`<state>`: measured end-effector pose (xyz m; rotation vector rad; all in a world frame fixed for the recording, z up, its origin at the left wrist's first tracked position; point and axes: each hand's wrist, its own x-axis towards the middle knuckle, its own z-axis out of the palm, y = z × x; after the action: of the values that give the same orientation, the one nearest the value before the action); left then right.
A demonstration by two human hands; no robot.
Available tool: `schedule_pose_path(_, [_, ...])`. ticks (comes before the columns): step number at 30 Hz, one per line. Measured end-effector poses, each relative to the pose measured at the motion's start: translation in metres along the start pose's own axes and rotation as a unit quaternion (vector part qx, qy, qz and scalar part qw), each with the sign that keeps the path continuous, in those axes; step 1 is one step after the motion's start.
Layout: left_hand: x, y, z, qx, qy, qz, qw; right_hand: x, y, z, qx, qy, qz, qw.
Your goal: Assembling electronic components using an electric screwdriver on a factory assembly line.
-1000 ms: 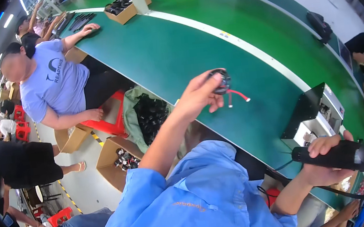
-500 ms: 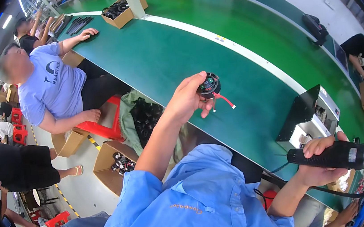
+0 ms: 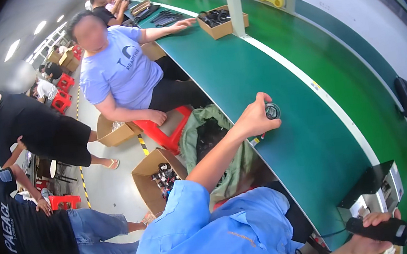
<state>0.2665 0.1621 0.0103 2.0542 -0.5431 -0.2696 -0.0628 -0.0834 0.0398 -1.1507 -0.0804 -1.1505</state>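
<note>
Over the green bench, near its front edge, my left hand grips a small round electronic part between thumb and fingers. The part has a dark rim with a circuit board inside. A bit of red wire shows just below my hand; the rest is hidden. At the lower right, my right hand is wrapped round a black cylindrical handheld device, held lengthwise beside a black-and-white metal box on the bench. A thin dark cable shows near the device.
A cardboard box of black parts stands farther along the green bench. A green sack and an open carton of small parts are beside my left arm. A co-worker sits on a red stool; others stand to the left.
The view has swung left, so the bench appears farther right. My left hand has moved the round part farther along the bench and turned it; its red wires are now mostly hidden.
</note>
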Motion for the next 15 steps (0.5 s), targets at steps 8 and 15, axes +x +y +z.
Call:
schedule_pose_path(8, [0.038,-0.040,-0.024,0.206,0.081,0.086,0.971,0.011,0.008,0.000,0.038,-0.024,-0.025,0.999])
schedule_pose_path(15, [0.087,-0.070,-0.029,0.254,0.214,0.095,0.938,0.013,0.007,-0.003,0.024,-0.011,-0.016,1.000])
